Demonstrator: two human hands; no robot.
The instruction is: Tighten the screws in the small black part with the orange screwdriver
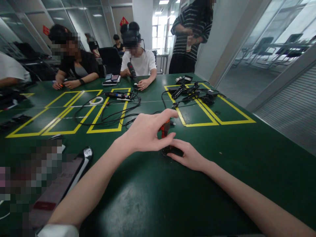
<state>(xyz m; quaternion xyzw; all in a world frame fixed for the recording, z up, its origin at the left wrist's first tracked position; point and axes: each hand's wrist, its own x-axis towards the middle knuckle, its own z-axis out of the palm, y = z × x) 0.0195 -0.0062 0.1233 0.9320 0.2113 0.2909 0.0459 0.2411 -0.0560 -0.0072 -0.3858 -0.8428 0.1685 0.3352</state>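
Observation:
My left hand (148, 131) is closed around the red-and-black handle of what looks like a screwdriver (165, 130), held upright in front of me. Thumb and index finger come round its near and far sides, and the other fingers are hidden. Just below, my right hand (189, 154) pinches a small black part (176, 151) against the green table (153, 191). The lower end of the screwdriver stands over this part; whether the tip touches it is hidden by my thumb and fingers.
Black cables and brackets (195, 92) lie at the far right inside yellow tape outlines. Further left are a looped cable (103, 121), a corded tool (115, 95) and a white ring (96, 100). Phones (61, 181) lie beside my left forearm. Across the table, people (139, 62) sit and stand.

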